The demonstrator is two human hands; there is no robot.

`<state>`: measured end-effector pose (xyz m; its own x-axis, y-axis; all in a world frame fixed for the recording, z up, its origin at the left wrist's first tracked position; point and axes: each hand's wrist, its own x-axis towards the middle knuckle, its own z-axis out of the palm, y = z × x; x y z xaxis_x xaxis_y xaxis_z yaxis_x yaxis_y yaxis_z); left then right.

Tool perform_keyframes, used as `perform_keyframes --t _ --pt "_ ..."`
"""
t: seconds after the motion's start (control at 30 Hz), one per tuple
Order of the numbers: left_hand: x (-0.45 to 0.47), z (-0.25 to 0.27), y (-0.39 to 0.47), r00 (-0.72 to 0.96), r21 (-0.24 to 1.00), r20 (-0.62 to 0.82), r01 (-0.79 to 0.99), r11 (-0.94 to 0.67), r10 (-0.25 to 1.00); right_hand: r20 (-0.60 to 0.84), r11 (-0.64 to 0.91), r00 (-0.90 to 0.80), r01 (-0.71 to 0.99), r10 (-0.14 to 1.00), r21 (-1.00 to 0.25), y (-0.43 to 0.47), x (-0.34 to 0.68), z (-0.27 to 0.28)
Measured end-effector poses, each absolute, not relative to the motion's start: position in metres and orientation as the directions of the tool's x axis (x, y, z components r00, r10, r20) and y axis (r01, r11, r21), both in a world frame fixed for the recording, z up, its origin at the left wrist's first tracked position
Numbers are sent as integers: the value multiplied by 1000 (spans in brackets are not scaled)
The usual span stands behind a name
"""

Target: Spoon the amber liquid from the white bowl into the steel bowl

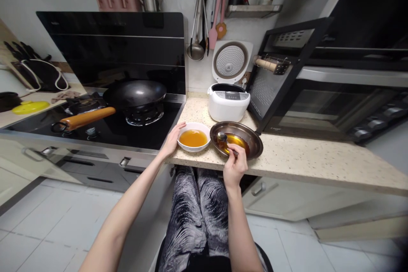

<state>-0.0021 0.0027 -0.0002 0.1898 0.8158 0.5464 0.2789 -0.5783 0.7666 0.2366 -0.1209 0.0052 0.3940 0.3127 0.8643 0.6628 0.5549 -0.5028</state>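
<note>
My left hand [172,139] rests against the left rim of a white bowl [194,146] holding amber liquid, near the counter's front edge. Just to its right sits a shallow metal dish [251,136] with a smaller pool of the same liquid. My right hand [235,165] pinches the handle of a metal spoon [222,137], whose bowl hangs over the dish's left side.
A white rice cooker [228,103] with its lid up stands behind the bowls. An oven [321,89] has its door swung open at the right. A black wok [135,92] with an orange handle sits on the hob at the left. Utensils [204,17] hang on the wall.
</note>
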Motion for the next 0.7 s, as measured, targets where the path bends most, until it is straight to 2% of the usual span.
perform_keyframes --t 0.2,0.33,0.53,0.7 --pt "-2 0 2 196 768 545 274 -580 815 935 609 183 717 305 -339 -119 246 1" --pt "-2 0 3 193 769 549 265 -582 813 939 630 74 723 337 -283 -118 252 -1" --pt "-2 0 3 197 769 547 266 -581 814 928 627 22 731 371 -268 -119 257 -2" --pt "-2 -1 4 195 767 548 272 -582 813 936 632 61 722 347 -281 -120 253 0"
